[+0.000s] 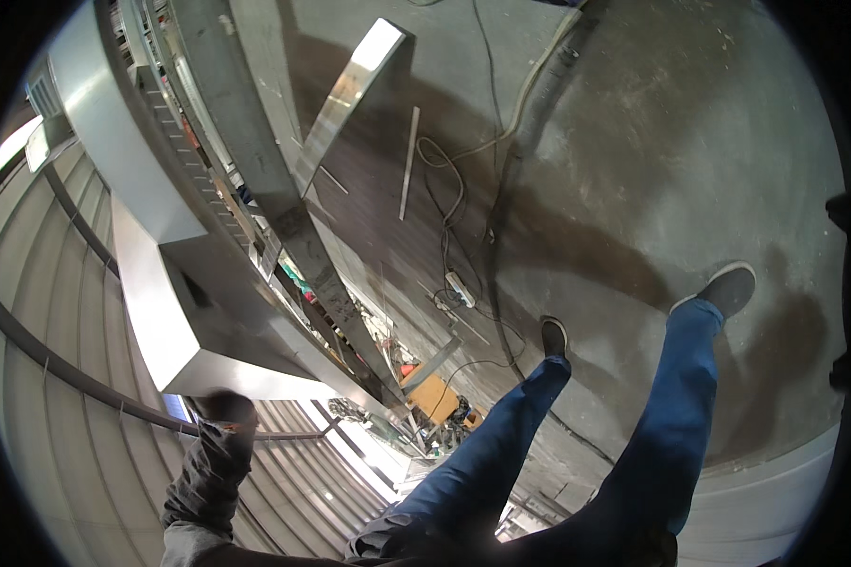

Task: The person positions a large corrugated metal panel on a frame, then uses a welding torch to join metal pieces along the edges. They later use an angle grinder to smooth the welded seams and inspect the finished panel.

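Observation:
A large silver sheet-metal piece (161, 283) with bent faces slants across the left of the view. Against its lower edge is my left hand (227, 408), dark and apparently gloved, at the end of a grey sleeve. Its fingers cannot be made out, so whether they grip the metal or only touch it is unclear. My right hand is out of the picture. Behind the sheet-metal piece runs a long grey machine beam (246, 123).
A shiny metal strip (345, 104) juts from the beam over the floor. Cables (459, 189) and a white power strip (460, 290) lie beside a thin metal bar (408, 165). My shoes (728, 288) stand on the concrete. Beyond the beam sits a yellow-orange object (432, 397).

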`<action>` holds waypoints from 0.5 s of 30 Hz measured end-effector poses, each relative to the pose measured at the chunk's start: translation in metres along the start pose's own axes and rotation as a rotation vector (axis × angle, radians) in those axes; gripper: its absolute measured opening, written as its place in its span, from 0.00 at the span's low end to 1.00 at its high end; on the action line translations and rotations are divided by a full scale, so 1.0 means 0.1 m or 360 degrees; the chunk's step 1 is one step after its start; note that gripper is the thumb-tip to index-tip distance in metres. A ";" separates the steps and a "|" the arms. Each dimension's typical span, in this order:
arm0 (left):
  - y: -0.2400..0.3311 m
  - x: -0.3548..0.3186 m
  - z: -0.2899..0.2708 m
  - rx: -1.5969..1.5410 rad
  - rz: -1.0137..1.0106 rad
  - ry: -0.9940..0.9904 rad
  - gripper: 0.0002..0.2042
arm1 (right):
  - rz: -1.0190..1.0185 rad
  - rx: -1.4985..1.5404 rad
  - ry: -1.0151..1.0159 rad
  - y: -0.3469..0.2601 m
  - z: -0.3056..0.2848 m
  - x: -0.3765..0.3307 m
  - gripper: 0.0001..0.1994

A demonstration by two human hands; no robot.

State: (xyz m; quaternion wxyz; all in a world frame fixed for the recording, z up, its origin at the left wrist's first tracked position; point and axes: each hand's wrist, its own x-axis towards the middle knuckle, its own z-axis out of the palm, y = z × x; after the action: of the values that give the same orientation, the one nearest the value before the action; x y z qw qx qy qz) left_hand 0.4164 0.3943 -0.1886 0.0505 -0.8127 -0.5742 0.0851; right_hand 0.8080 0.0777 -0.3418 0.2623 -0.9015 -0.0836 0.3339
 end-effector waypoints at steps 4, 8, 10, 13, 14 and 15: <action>-0.11 -0.12 -0.03 -0.0124 -0.0189 0.0088 0.23 | 0.0007 -0.0052 -0.0213 0.05 -0.07 0.02 0.17; -0.06 -0.04 0.03 -0.0413 -0.0415 0.0161 0.20 | -0.0016 -0.0156 -0.0433 0.09 0.01 0.12 0.14; 0.02 0.07 0.08 -0.0700 -0.0431 0.0178 0.13 | 0.0118 0.0153 -0.0339 0.07 0.14 0.17 0.13; 0.10 0.23 0.12 -0.0860 -0.0421 0.0427 0.05 | -0.0126 0.0259 -0.0239 0.01 0.36 0.19 0.07; 0.09 0.25 0.09 -0.0755 -0.0400 0.0445 0.04 | 0.0870 0.1463 -0.0106 0.00 0.43 0.25 0.08; 0.08 0.27 0.07 -0.0613 -0.0329 0.0478 0.03 | -0.0108 0.0220 -0.0217 -0.01 0.46 0.22 0.09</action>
State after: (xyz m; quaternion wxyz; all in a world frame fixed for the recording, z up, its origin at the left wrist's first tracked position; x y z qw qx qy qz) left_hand 0.4315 0.4166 -0.1992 -0.0121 -0.7478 -0.6459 -0.1530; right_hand 0.7952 0.1053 -0.3834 0.3287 -0.8531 -0.1085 0.3904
